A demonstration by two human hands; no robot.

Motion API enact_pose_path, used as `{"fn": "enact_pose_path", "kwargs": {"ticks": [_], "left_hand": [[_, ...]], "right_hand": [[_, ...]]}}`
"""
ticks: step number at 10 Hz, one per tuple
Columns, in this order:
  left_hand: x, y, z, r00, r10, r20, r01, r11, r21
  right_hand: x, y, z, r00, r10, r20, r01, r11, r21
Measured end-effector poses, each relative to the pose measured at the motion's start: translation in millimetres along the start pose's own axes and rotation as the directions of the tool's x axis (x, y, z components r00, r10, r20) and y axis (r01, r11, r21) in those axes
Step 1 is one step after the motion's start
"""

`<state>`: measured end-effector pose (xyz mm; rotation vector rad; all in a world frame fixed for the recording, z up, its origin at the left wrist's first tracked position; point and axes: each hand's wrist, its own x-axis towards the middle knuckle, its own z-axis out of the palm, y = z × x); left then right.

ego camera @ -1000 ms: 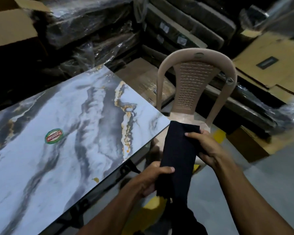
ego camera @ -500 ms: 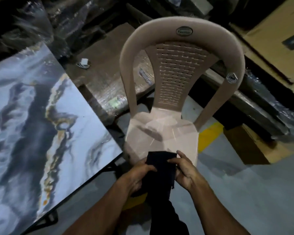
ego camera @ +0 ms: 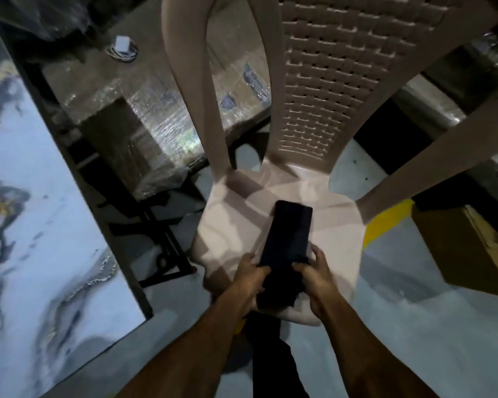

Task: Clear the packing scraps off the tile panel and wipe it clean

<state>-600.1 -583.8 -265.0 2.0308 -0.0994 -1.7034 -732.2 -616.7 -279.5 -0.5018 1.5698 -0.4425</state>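
Both hands now lower over chair seat [ego camera: 230, 225], cloth folded narrower than second ago. Left hand [ego camera: 249, 272] and right hand [ego camera: 314, 275] each pinch near end of dark cloth [ego camera: 285, 239], far end lying on seat. Tile panel [ego camera: 41, 225] off left, untouched; wiping apparently finished or paused.

A beige plastic chair [ego camera: 325, 90] with a lattice back stood on the grey floor [ego camera: 414, 326]. Behind it to the left lay a box [ego camera: 156, 110] wrapped in clear film, with a small white object [ego camera: 121, 44] on top. A cardboard box [ego camera: 469, 248] sat on the floor at the right, beside a yellow floor marking [ego camera: 385, 222].
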Motion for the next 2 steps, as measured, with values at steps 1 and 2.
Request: {"fn": "enact_pose_path", "kwargs": {"ticks": [1, 2], "left_hand": [[5.6, -26.6, 0.3, 0.997, -0.078, 0.0, 0.078, 0.995, 0.062], [-8.4, -27.8, -5.2, 0.997, -0.056, -0.06, 0.06, 0.997, 0.051]], "right_hand": [[4.1, 21.0, -1.3, 0.999, 0.038, -0.011, -0.039, 0.995, -0.096], [-4.9, 19.2, 0.6, 0.983, 0.0, -0.185, -0.051, 0.961, -0.273]]}}
